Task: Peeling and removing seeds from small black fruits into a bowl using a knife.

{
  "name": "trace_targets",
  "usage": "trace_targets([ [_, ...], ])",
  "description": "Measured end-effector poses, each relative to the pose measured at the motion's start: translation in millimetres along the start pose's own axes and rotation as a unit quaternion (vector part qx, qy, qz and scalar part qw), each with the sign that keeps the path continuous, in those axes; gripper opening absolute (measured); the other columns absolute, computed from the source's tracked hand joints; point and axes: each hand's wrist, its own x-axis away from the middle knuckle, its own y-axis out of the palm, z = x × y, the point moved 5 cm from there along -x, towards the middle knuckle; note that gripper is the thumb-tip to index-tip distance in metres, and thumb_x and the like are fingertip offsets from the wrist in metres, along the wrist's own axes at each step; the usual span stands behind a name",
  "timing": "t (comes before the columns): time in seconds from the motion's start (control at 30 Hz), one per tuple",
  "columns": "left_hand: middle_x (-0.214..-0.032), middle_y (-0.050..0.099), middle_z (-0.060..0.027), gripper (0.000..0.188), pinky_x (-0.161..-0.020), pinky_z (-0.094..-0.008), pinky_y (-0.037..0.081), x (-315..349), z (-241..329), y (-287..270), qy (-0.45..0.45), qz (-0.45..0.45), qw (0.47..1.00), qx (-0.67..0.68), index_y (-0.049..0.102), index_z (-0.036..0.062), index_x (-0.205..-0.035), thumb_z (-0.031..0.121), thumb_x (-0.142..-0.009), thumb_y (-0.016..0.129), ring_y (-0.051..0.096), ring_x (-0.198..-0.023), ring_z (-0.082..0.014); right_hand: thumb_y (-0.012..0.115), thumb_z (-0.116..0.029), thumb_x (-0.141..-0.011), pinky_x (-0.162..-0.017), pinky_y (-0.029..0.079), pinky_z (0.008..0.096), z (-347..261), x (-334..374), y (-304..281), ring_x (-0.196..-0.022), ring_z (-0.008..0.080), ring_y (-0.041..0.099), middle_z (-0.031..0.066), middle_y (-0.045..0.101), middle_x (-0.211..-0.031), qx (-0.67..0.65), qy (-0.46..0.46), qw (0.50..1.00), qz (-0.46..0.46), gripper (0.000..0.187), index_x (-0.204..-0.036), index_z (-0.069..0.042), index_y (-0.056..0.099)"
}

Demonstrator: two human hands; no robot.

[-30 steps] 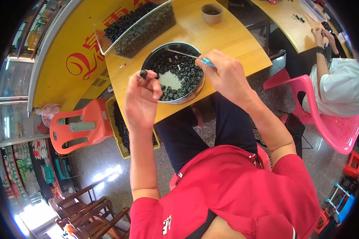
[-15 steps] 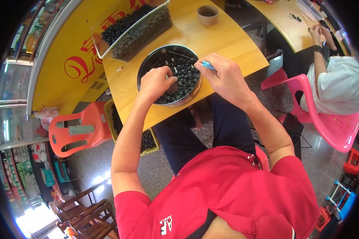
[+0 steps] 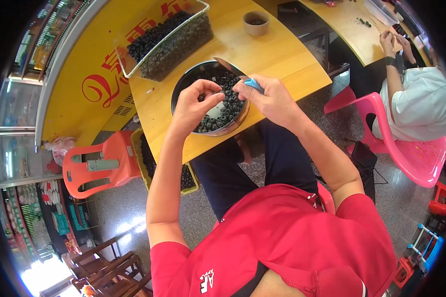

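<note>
My right hand (image 3: 267, 94) is closed round the blue handle of a knife (image 3: 253, 84), its thin blade slanting up and left over a round tub (image 3: 182, 81). Small dark round pieces (image 3: 228, 106), several with a pale or hollow middle, lie in the tub, and a pale patch of its bottom shows. Over the tub's left part hovers my left hand (image 3: 198, 104), thumb and fingers curled together. Whatever sits between those fingertips is too small to make out. The two hands are close but apart.
A clear bin (image 3: 176, 47) of dark pieces stands at the table's far left, a small brown pot (image 3: 256, 24) at the back. Beside the table are an orange chair (image 3: 101, 163) and a yellow crate (image 3: 188, 189). At right, another person (image 3: 414, 94) sits on a pink chair (image 3: 406, 148).
My left hand has risen a little from the pieces and turned its fingertips toward the right hand. My right hand has shifted slightly left, and the knife blade has tilted more steeply.
</note>
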Motion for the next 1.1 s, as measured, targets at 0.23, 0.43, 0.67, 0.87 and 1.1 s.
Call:
trace_targets([
  [0.23,-0.075,0.049,0.0079,0.018,-0.059,-0.0155,0.034,32,48,8,0.075,0.098,0.967,0.221,0.061,0.0019,-0.101,0.003,-0.085,0.07,0.042,-0.066,-0.0003,0.067,-0.026,-0.091,-0.049,0.032,0.017,-19,7,22,-0.057,0.001,0.045,-0.0052,0.056,-0.067,-0.284,0.102,0.952,-0.042,0.024,-0.1,-0.004,0.066],
  [0.43,-0.072,0.046,0.0071,0.017,-0.057,-0.0169,0.032,46,49,13,0.103,0.197,0.953,0.205,0.064,0.0014,-0.099,0.002,-0.084,0.07,0.04,-0.065,-0.0015,0.068,-0.025,-0.09,-0.046,0.028,0.0177,-20,6,26,-0.052,0.001,0.041,-0.0066,0.053,-0.065,-0.347,0.068,0.934,-0.047,0.022,-0.099,-0.004,0.066],
  [0.67,-0.071,0.046,0.0048,0.013,-0.057,-0.02,0.032,58,53,8,0.113,0.212,0.959,0.152,0.067,-0.0013,-0.094,0.002,-0.082,0.072,0.039,-0.065,-0.0031,0.067,-0.024,-0.091,-0.046,0.028,0.018,-28,10,23,-0.053,0.0011,0.041,-0.0063,0.052,-0.064,-0.305,0.071,0.948,-0.061,0.021,-0.099,-0.004,0.065],
  [0.87,-0.085,0.06,0.003,0.015,-0.068,-0.0175,0.041,64,43,11,0.052,0.183,0.945,0.267,0.065,0.0,-0.1,0.006,-0.086,0.07,0.052,-0.075,-0.003,0.063,-0.022,-0.093,-0.05,0.037,0.0202,-32,11,24,-0.059,0.0036,0.049,-0.0027,0.056,-0.068,-0.231,0.052,0.97,-0.061,0.021,-0.097,-0.002,0.064],
  [1.1,-0.095,0.063,-0.0008,0.021,-0.08,-0.0199,0.045,67,33,12,0.05,0.183,0.904,0.382,0.06,0.0015,-0.106,0.009,-0.089,0.068,0.056,-0.087,-0.0057,0.066,-0.009,-0.086,-0.061,0.049,0.0331,-58,21,21,-0.07,0.0258,0.064,0.0109,0.062,-0.08,0.183,-0.278,0.943,0.027,0.014,-0.097,-0.001,0.062],
])
